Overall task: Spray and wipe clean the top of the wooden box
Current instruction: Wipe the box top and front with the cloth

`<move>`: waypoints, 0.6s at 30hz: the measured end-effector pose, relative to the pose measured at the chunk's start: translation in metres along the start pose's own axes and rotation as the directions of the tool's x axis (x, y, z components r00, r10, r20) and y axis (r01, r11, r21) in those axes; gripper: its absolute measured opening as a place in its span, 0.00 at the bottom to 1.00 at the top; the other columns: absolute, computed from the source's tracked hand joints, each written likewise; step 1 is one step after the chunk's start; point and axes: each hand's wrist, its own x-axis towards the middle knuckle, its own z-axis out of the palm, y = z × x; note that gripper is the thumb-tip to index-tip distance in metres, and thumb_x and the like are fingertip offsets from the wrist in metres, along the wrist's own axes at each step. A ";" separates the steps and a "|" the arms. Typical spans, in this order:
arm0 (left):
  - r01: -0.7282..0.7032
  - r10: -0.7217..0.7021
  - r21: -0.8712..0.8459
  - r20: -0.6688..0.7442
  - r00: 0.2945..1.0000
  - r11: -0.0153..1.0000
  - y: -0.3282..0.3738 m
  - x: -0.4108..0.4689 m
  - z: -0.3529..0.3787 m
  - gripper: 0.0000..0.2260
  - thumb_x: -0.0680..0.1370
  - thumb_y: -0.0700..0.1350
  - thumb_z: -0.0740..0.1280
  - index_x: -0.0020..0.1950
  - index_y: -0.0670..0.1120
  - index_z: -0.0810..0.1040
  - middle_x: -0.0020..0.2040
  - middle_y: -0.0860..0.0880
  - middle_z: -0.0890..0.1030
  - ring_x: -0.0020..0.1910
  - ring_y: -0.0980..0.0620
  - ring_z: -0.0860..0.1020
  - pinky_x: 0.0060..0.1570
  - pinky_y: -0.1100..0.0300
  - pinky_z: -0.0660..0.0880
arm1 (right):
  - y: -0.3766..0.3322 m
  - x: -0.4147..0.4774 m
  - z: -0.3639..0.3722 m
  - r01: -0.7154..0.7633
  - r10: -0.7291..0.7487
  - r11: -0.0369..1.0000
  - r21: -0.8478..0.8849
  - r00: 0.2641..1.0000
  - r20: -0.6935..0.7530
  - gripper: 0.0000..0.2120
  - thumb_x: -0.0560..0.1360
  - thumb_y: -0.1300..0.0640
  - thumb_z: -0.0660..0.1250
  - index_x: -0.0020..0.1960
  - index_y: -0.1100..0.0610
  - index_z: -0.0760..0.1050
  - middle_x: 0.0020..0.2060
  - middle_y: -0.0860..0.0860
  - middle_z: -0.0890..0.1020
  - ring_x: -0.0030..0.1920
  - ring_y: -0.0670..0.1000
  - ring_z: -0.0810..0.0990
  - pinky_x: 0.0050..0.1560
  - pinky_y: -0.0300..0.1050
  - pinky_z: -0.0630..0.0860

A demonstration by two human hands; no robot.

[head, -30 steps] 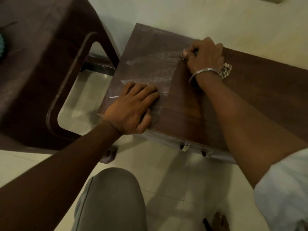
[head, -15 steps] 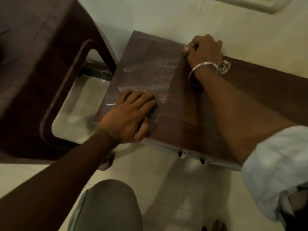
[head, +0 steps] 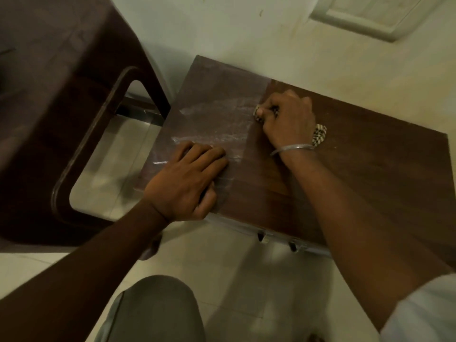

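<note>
Head view, sole view.

- Wooden box: on the tiled floor, far edge against the wall, top facing up. Left part of the top under a pale, streaky film; right part darker and bare of it, with a straight boundary between the two.
- Right grip: closed in a fist around a checked cloth, pressed on the box top at the film's boundary, toward the far edge. Thin bracelet at the wrist.
- Left grip: not grasping anything, fingers laid flat on the filmed area by the box's near edge, apparently steadying the box.
- Dark chair: just left of the box.
- Two small latches: on the box's near face.

Step in hand, as judged: wiping, roughly half the top done. Next move likely calls for cloth strokes leftward across the film, with the left grip lifted or shifted clear of the patch beneath it.

Hidden or unclear:
- Most of the cloth, buried inside the fist.
- Box top under both grips and the right forearm.
- Right end of the box, cut off by the frame.
- No spray bottle in view.
- Nature of the film, whether spray residue or dust, impossible to tell.
- Motion blur throughout.
</note>
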 end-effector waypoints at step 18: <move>-0.008 0.008 0.031 0.001 1.000 0.999 -0.001 0.000 0.000 0.28 0.76 0.54 0.54 0.69 0.41 0.76 0.68 0.39 0.77 0.63 0.40 0.74 0.67 0.43 0.64 | -0.017 -0.003 0.009 0.020 -0.020 1.000 -0.024 1.000 0.001 0.05 0.74 0.48 0.69 0.43 0.48 0.79 0.48 0.47 0.78 0.51 0.57 0.72 0.41 0.49 0.67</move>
